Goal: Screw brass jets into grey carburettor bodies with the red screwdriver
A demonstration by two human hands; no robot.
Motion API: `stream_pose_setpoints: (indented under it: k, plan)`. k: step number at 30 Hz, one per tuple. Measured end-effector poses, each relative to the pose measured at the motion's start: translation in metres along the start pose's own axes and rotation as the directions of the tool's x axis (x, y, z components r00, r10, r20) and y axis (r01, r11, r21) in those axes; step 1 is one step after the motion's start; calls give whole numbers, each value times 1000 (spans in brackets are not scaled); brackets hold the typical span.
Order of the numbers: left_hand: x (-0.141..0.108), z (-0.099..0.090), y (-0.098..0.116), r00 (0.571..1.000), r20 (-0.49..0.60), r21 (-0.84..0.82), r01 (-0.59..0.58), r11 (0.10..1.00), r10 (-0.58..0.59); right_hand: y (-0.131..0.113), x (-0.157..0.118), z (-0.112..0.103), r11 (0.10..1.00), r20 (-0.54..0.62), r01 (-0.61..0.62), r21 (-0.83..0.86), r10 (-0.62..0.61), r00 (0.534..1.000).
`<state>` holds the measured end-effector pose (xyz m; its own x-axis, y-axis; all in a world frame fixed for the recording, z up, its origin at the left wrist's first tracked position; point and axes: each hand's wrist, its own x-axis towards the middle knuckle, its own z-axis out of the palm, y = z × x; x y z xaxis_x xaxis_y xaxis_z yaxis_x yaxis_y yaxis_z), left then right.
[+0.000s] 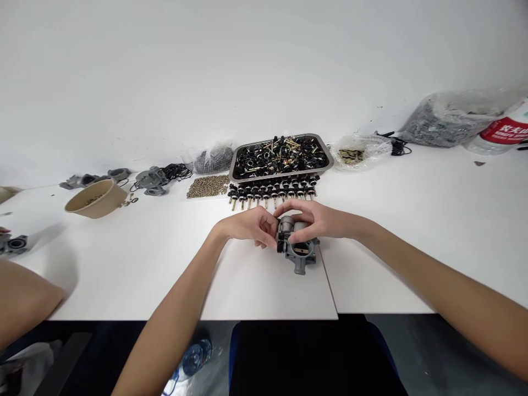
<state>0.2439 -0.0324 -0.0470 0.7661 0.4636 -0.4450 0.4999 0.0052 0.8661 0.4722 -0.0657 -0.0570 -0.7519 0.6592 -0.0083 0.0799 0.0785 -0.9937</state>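
Note:
A grey metal carburetor stands on the white table in front of me, its round bore facing up toward me. My right hand wraps over its top and right side, thumb near the bore. At its left side my left hand is closed, with thumb and fingertips pressed at a small black fitting on the body. Beyond my hands lie rows of black-capped parts with brass-coloured stems. Behind them a metal tray is heaped with similar parts.
Small brass pieces lie left of the tray, near a tan bowl and more carburetor bodies. Plastic bags of parts and a red-labelled bottle stand right. At far left another person's arm rests by a carburetor.

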Motion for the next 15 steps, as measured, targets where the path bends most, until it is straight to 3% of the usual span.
stream_pose_setpoints:
  k: [15]
  plan:
    - [2,4,-1,998,60,111,-11,994,4,0,1,-1,999,-22,29,-34,-29,999]
